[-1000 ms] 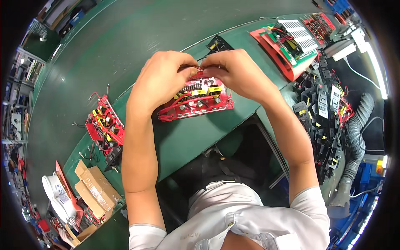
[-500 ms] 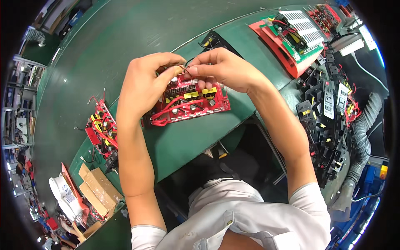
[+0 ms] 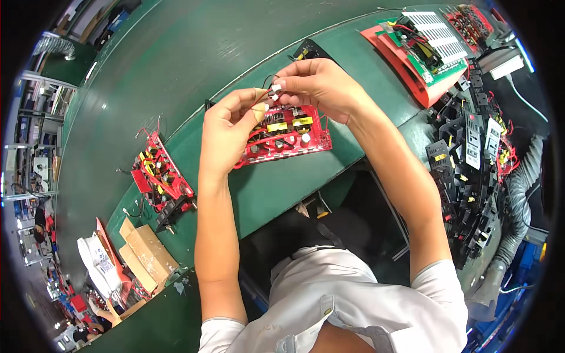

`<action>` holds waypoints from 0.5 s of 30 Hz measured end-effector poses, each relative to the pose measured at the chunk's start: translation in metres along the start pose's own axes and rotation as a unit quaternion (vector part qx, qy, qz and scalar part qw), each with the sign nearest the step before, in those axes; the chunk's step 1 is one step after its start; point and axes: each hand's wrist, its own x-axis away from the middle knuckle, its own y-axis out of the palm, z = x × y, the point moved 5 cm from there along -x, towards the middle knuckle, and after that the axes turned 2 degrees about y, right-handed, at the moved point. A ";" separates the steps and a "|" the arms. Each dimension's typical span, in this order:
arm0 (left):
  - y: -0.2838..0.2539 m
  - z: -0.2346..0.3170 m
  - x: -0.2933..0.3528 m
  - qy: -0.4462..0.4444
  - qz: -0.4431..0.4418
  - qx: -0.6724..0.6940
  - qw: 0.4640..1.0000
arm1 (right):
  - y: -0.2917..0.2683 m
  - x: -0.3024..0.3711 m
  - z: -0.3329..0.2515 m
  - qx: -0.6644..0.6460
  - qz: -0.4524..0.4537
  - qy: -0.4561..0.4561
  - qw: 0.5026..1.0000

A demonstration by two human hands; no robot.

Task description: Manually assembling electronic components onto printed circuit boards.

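A red circuit board [image 3: 321,143] with yellow-wrapped parts, capacitors and thick red wires lies on the green workbench in front of me. Just above its far left part my hands meet. My left hand [image 3: 231,126] is closed, thumb and forefinger pinching thin dark and red wires [image 3: 266,94]; a yellowish covering shows on its fingertips. My right hand [image 3: 326,87] pinches a small white connector [image 3: 276,88] at the ends of such wires. A second small white piece shows just below that connector. The fingers cover part of the board.
Another red board [image 3: 158,170] stands at the left, near a cardboard box [image 3: 147,253] and a white roll [image 3: 97,267]. Behind my hands lies a black panel [image 3: 315,52]. Farther right are a green board with a white slotted cover [image 3: 438,38], black housings [image 3: 438,159] and a grey hose [image 3: 518,194].
My left hand has moved right and slightly down, away from the right one. A white connector now shows at my right fingertips. The whole view has shifted a little.
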 end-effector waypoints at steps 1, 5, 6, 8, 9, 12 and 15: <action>0.000 -0.001 0.001 0.009 -0.001 -0.005 1.000 | 0.001 0.000 0.000 0.002 0.002 -0.005 1.000; 0.004 -0.008 0.000 -0.032 -0.004 0.019 0.999 | 0.003 0.000 0.004 0.014 0.008 -0.008 1.000; 0.003 -0.008 -0.001 -0.030 -0.003 0.019 0.999 | 0.007 0.004 0.002 0.013 0.012 -0.004 1.000; 0.002 -0.011 -0.001 -0.082 -0.001 0.016 0.996 | 0.008 0.002 0.005 0.026 0.014 -0.016 0.999; 0.002 -0.011 -0.002 -0.070 0.002 0.020 0.997 | 0.009 0.002 0.005 0.037 0.016 -0.025 0.999; -0.001 -0.014 -0.002 -0.045 0.020 0.047 0.998 | 0.011 0.004 0.003 0.077 0.024 -0.027 0.996; 0.002 -0.013 0.000 -0.022 0.052 0.053 0.997 | 0.008 0.006 0.002 0.144 0.033 -0.009 0.989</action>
